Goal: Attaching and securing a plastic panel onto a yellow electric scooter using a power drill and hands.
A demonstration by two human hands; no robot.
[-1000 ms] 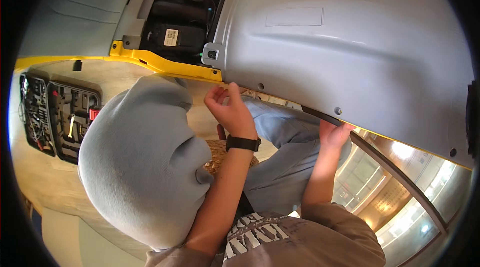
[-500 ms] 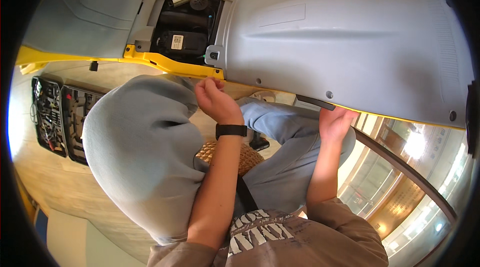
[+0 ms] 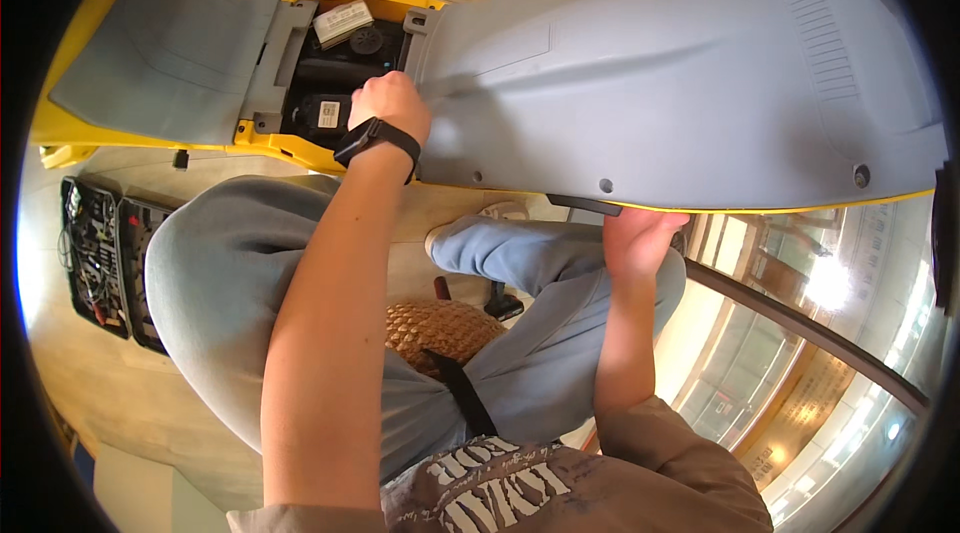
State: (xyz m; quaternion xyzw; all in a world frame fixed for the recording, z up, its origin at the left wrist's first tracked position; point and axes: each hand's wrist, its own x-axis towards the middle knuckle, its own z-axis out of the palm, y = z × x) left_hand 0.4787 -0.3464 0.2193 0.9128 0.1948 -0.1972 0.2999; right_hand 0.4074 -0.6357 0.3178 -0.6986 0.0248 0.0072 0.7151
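Observation:
A large grey plastic panel (image 3: 620,83) spans the right of a yellow-framed vehicle body. Over its left end, at the near corner of an open compartment (image 3: 322,68), my left hand (image 3: 393,108) is curled closed on the panel's edge; its fingertips are hidden. A black watch (image 3: 378,145) sits on that wrist. My right hand (image 3: 637,241) is at the panel's near edge beside a black strip (image 3: 583,204). Its thumb points right, and its fingers disappear beneath the edge. Inside the compartment are a silver box (image 3: 342,23) and a black unit with a white label (image 3: 328,114).
A tool case (image 3: 95,253) lies spread on the floor at the left. Below my arms are a woven stool (image 3: 435,328) and a black tool (image 3: 503,303) beside my legs. Yellow trim (image 3: 290,146) borders the compartment. A glass front (image 3: 790,333) stands at the right.
My left hand has moved from below the yellow trim up and over the compartment's near corner. My right hand stays under the panel's near edge. The whole view has shifted slightly.

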